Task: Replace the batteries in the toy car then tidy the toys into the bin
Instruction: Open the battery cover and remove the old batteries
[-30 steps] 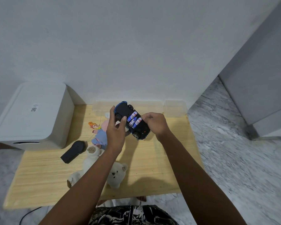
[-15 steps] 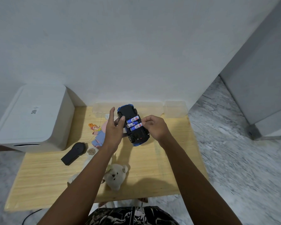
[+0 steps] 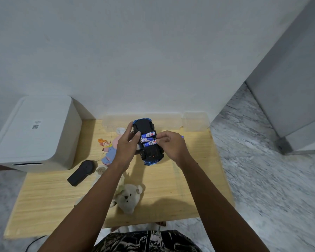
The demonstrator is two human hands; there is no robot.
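Lying belly-up above the wooden table [image 3: 44, 193], the toy car [image 3: 147, 142] ran its long axis away from the person, three batteries [image 3: 148, 139] set crosswise in the open bay. The left hand [image 3: 125, 145] gripped the car's left flank, thumb by the bay. The right hand [image 3: 172, 145], nearer the battery ends, pinched at them with curled fingertips. A clear bin [image 3: 195, 121] stood just beyond; a teddy bear [image 3: 128, 199] lay nearer.
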